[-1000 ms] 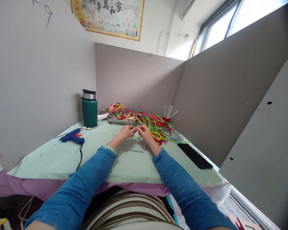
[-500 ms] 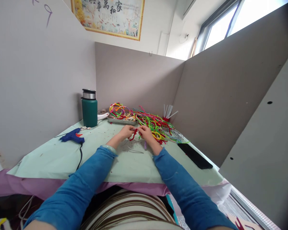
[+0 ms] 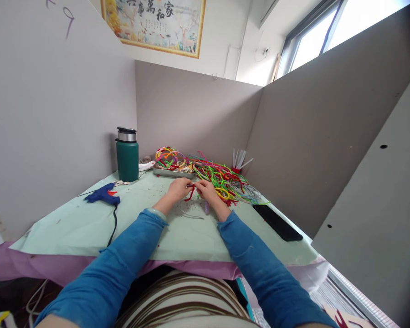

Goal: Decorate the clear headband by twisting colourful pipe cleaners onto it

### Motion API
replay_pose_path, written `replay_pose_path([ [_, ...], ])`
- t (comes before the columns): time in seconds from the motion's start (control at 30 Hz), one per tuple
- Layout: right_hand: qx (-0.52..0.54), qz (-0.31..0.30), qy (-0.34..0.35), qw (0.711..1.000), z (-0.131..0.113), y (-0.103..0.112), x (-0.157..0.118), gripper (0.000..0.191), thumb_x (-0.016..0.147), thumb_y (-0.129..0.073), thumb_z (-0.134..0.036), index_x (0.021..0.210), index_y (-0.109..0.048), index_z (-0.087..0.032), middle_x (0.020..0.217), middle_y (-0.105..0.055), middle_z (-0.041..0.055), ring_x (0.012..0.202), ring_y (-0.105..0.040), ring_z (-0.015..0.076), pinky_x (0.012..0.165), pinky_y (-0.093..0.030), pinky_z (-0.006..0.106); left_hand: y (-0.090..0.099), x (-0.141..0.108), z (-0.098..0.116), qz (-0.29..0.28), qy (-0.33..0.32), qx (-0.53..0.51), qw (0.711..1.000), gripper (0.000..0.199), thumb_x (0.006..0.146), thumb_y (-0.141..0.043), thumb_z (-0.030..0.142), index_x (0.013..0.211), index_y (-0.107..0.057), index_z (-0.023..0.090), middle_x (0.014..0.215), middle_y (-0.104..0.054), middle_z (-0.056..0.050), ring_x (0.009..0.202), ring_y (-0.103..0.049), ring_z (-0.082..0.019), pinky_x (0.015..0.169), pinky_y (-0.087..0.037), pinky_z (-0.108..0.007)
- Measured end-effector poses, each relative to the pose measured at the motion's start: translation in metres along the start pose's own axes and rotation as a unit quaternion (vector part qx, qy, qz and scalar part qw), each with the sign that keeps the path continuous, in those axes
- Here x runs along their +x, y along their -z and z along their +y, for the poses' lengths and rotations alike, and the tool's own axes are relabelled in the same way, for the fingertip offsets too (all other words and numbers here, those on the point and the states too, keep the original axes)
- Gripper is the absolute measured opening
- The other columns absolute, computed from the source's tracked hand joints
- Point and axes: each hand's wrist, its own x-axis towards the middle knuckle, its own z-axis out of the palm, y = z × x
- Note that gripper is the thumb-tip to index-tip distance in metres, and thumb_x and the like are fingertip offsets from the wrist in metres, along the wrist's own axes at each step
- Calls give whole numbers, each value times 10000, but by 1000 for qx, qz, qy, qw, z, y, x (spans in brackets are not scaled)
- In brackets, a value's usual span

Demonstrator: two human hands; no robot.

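Over the middle of the table, my left hand (image 3: 179,188) and my right hand (image 3: 207,189) meet fingertip to fingertip. Both are closed on a short red fuzzy stem (image 3: 190,195), whose end hangs down between them. A thin wire or band seems to run at the left fingertips, too small to make out. Below the right hand lies a purple fuzzy piece (image 3: 207,208). A thin grey curved wire (image 3: 192,216) rests on the cloth just below the hands. Behind the right hand spreads a heap of coloured fuzzy stems (image 3: 218,173).
A blue glue gun (image 3: 103,195) with a black cord lies left, near a green bottle (image 3: 127,160). At the back stands a metal tray (image 3: 174,174) of colourful rings. White sticks (image 3: 239,158) stand in a red holder. A black phone-like slab (image 3: 277,222) lies right. Grey panels enclose the table (image 3: 71,228).
Both hands have shifted very slightly to the left, and the red stem's hanging end has changed shape a little. Everything else stays in place.
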Motion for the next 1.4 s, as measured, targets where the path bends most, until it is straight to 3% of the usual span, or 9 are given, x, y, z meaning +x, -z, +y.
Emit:
replay_pose_path([
  [0.17, 2, 5, -1, 1000, 3, 1, 2, 303, 713, -600, -463, 632, -502, -188, 491, -442, -52, 418, -330, 75, 428, -258, 231, 1, 0, 0, 4, 11, -17, 1000, 199, 787, -612, 297, 919, -720, 194, 915, -718, -76, 857, -632, -200, 752, -443, -264],
  [0.57, -2, 1, 7, 1000, 3, 1, 2, 342, 709, -617, -498, 629, -516, -181, 485, -419, -56, 420, -323, 73, 413, -247, 228, -1, -1, 0, 23, -31, -46, 998, 179, 818, -572, 272, 911, -702, 191, 905, -717, -60, 810, -621, -178, 711, -427, -249],
  [0.83, -11, 2, 5, 1000, 3, -1, 0, 287, 731, -571, -432, 612, -493, -183, 487, -439, -51, 434, -332, 73, 434, -267, 220, 0, 4, 2, -2, 54, -130, 990, 196, 790, -582, 312, 721, -684, 158, 642, -646, -20, 606, -526, -132, 572, -357, -229],
  [0.9, -32, 1, 14, 999, 5, -1, 1, 283, 740, -558, -410, 589, -488, -181, 482, -443, -48, 447, -352, 76, 451, -283, 220, 2, 4, 3, -35, 105, -189, 976, 192, 776, -597, 305, 680, -656, 149, 582, -604, -2, 510, -473, -104, 514, -332, -226],
  [1.0, -70, -10, 35, 997, 10, 0, 3, 266, 755, -539, -365, 572, -499, -176, 484, -459, -42, 464, -381, 81, 477, -305, 220, 4, 2, 4, -76, 187, -303, 932, 185, 769, -611, 295, 667, -613, 141, 572, -582, 14, 390, -373, -62, 431, -289, -223],
  [1.13, -103, -25, 66, 992, 14, 0, 5, 249, 766, -522, -330, 572, -518, -174, 492, -479, -39, 479, -412, 87, 508, -330, 223, 4, 1, 5, -101, 228, -374, 893, 184, 764, -628, 271, 656, -573, 132, 590, -579, 13, 345, -331, -37, 382, -266, -215],
  [1.4, -104, 30, 24, 994, 13, 0, 6, 261, 740, -530, -344, 542, -490, -179, 479, -477, -36, 462, -401, 87, 492, -314, 226, 1, 1, 6, -46, 173, -232, 956, 180, 791, -596, 303, 800, -665, 138, 626, -633, -14, 453, -524, -95, 461, -390, -213],
])
